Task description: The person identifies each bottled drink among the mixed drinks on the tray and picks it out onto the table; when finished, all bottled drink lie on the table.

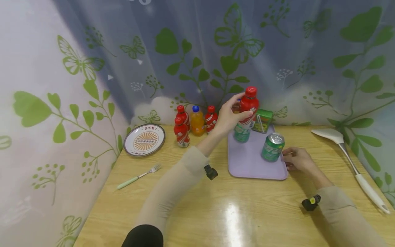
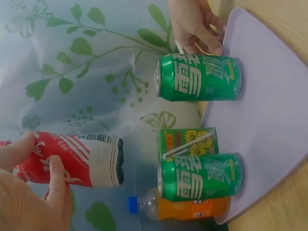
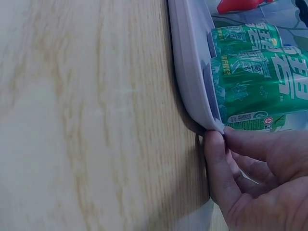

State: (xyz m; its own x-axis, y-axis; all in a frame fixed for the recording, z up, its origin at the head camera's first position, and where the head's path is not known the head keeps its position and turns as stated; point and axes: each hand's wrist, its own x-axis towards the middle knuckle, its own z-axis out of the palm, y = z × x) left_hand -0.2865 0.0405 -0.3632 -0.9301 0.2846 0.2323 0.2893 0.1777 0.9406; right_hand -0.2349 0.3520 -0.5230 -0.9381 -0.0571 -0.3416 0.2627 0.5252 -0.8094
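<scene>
My left hand [image 1: 229,116] grips a red-and-white plastic bottle [image 1: 249,103] with a red cap, upright over the back of the lilac tray [image 1: 256,169]. In the left wrist view the bottle's base [image 2: 108,159] hangs apart from the tray and cans. On the tray stand two green drink cans: the front can [image 1: 273,148] at the right and the rear can [image 1: 241,134] below the bottle. Behind them are a green drink carton [image 1: 263,120] with a straw and an orange-drink bottle [image 2: 192,209] with a blue cap. My right hand [image 3: 260,168] pinches the tray's rim between thumb and fingers.
Left of the tray stand several bottles: red ones [image 1: 181,133] and an orange one [image 1: 197,121] with a blue cap. A patterned plate [image 1: 145,140] leans at the back left, a green-handled fork [image 1: 139,176] before it. A white-ended spatula [image 1: 351,157] lies at the right. A curtain [image 1: 197,51] hangs behind.
</scene>
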